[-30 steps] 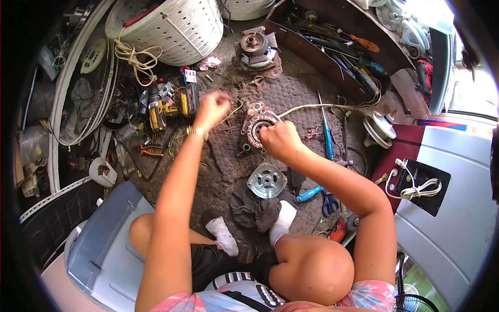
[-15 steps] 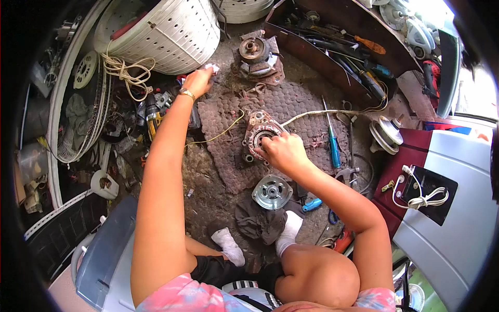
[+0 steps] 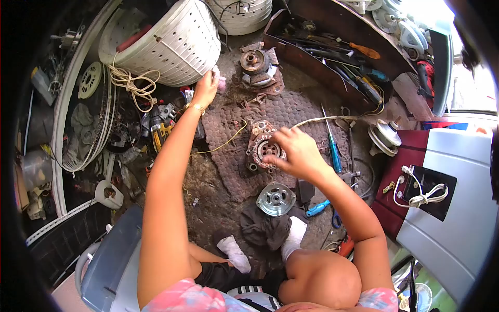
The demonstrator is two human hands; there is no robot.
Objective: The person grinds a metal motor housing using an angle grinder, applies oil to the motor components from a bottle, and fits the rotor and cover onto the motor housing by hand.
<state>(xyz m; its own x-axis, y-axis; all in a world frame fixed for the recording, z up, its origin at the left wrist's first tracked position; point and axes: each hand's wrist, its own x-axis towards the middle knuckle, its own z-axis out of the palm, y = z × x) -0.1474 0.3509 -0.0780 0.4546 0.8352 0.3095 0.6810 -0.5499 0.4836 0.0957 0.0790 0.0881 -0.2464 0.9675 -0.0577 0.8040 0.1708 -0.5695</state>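
My left hand (image 3: 206, 89) reaches out beside the white perforated tub, fingers closed on a small pinkish-white crumpled piece (image 3: 222, 85); its exact kind is blurred. My right hand (image 3: 301, 155) hovers at the right side of an open electric motor (image 3: 258, 149), thumb and fingers apart, partly covering it. Copper-coloured windings ring the motor's hub, and a pale cable (image 3: 322, 119) runs from it to the right. Closer to me, a round silver motor end cover (image 3: 276, 198) lies by a dark cloth (image 3: 260, 226).
A white perforated tub (image 3: 176, 47) stands at upper left, a rusty motor assembly (image 3: 255, 63) beyond the mat (image 3: 223, 125). At right lie a blue screwdriver (image 3: 333, 148) and a tool-filled metal box (image 3: 291, 39). A yellow-black drill (image 3: 162, 130) sits at left.
My right hand has lifted off the motor's centre and spread its fingers, moving slightly right. More of the pinkish-white piece shows at my left hand. The whole view has shifted a little.
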